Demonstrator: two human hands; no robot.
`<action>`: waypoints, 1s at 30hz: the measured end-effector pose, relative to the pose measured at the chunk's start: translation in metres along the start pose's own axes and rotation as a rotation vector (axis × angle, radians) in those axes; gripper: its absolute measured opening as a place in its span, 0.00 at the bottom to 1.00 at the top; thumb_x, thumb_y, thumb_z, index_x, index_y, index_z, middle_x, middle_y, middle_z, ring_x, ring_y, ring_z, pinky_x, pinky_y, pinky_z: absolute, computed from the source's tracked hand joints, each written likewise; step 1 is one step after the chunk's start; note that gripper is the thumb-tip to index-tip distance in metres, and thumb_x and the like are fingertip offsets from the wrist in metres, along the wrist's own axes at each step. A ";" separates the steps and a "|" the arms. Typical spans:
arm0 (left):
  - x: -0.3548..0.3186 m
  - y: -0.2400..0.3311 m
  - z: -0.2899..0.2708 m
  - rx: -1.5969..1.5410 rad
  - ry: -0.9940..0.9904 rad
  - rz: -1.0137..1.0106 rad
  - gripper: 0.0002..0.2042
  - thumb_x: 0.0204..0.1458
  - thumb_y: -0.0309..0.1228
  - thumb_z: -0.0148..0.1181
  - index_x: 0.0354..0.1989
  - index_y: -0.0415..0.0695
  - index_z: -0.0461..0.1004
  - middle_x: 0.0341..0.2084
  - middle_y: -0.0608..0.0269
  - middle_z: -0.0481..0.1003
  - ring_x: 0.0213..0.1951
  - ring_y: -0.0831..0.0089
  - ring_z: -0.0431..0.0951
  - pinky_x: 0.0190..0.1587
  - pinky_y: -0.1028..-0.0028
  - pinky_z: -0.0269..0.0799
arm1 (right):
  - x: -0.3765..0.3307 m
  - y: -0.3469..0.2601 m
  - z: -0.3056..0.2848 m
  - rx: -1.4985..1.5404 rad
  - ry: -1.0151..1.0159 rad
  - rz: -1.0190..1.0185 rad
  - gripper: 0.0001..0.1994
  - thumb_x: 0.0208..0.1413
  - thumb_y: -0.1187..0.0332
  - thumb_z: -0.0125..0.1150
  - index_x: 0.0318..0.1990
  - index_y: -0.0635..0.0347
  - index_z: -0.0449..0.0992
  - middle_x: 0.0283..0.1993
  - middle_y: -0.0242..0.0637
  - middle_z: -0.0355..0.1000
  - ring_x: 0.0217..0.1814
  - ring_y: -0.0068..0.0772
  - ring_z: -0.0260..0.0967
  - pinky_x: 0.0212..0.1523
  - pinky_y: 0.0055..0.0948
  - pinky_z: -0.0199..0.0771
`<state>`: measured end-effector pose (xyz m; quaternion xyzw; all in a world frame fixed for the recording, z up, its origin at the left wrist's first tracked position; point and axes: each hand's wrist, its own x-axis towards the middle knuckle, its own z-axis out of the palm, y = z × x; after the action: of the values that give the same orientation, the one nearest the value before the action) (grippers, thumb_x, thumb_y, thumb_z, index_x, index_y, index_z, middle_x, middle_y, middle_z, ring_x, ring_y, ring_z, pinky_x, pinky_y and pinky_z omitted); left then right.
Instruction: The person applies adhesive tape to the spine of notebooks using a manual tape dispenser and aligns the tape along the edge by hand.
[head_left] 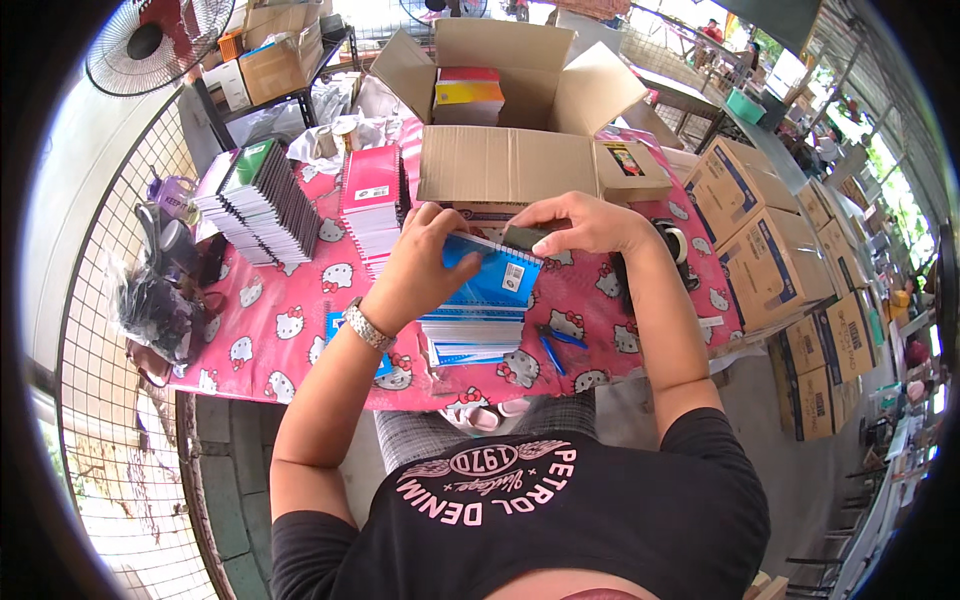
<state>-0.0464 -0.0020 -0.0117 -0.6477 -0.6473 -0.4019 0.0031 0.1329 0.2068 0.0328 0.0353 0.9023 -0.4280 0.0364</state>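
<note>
Blue notebook (pixel 495 274) in front of the open box (pixel 505 165)

The blue notebook sat over a blue stack (pixel 475 335), on the box's near side. The left hand (pixel 435 250) was clamped on its spiral edge; the right hand (pixel 585 222) pinched a dark block (pixel 524 238) there. That edge faced the box, its long axis mostly side to side. A pink cat-patterned tablecloth (pixel 262 350) spread under the box. Pink notebooks (pixel 371 190) stood left of the box, brown cartons (pixel 775 255) to its right.
</note>
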 end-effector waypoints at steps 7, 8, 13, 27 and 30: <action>-0.001 -0.009 -0.004 -0.049 -0.043 -0.056 0.15 0.50 0.30 0.68 0.42 0.37 0.74 0.38 0.51 0.73 0.41 0.55 0.76 0.45 0.64 0.73 | 0.014 0.009 0.001 0.624 -0.055 -0.207 0.29 0.46 0.60 0.65 0.55 0.68 0.76 0.59 0.49 0.72 0.63 0.44 0.69 0.67 0.38 0.63; 0.001 -0.009 -0.006 -0.064 -0.052 -0.054 0.15 0.50 0.30 0.68 0.42 0.37 0.74 0.37 0.52 0.74 0.41 0.56 0.77 0.45 0.64 0.73 | 0.015 0.011 0.001 0.850 -0.069 -0.326 0.28 0.46 0.60 0.64 0.55 0.67 0.76 0.60 0.50 0.72 0.64 0.46 0.69 0.68 0.39 0.62; 0.000 -0.009 -0.011 -0.138 -0.112 -0.117 0.14 0.49 0.28 0.68 0.42 0.37 0.74 0.34 0.55 0.77 0.37 0.62 0.79 0.42 0.67 0.74 | 0.026 0.006 0.005 0.534 0.000 -0.252 0.26 0.47 0.65 0.64 0.55 0.65 0.76 0.59 0.49 0.73 0.62 0.41 0.68 0.68 0.39 0.62; 0.003 -0.009 -0.014 -0.288 -0.110 -0.166 0.12 0.49 0.27 0.69 0.40 0.39 0.76 0.34 0.59 0.79 0.38 0.70 0.78 0.43 0.70 0.75 | 0.043 0.009 0.010 0.515 0.009 -0.220 0.21 0.51 0.66 0.64 0.53 0.65 0.76 0.58 0.44 0.71 0.60 0.34 0.68 0.61 0.31 0.67; -0.001 -0.013 -0.014 -0.299 -0.106 -0.222 0.12 0.49 0.28 0.68 0.41 0.39 0.76 0.34 0.55 0.79 0.37 0.66 0.79 0.42 0.69 0.74 | 0.043 0.008 0.014 0.132 0.096 0.023 0.23 0.54 0.61 0.64 0.55 0.64 0.76 0.53 0.41 0.73 0.54 0.29 0.69 0.57 0.29 0.67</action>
<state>-0.0643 -0.0079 -0.0099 -0.5857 -0.6473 -0.4566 -0.1716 0.0914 0.2024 0.0132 0.0682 0.8724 -0.4840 -0.0045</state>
